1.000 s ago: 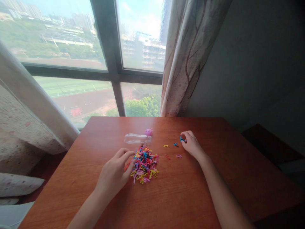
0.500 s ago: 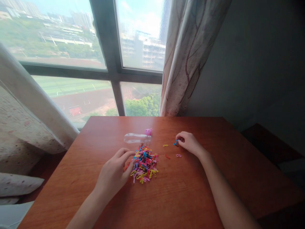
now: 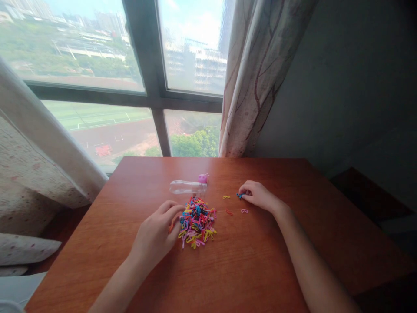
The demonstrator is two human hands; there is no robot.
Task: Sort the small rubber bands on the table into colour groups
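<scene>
Right hand (image 3: 259, 194) now farther left, at blue bands (image 3: 239, 196), grip unclear; left hand (image 3: 155, 228) spread at multicoloured heap (image 3: 197, 221)

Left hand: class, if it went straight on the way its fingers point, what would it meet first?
Most likely the pile of coloured bands, right in front of the left hand; depth is unclear, so they may be touching.

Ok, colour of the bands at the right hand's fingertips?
Mainly blue; the bands show best in the head view.
</scene>
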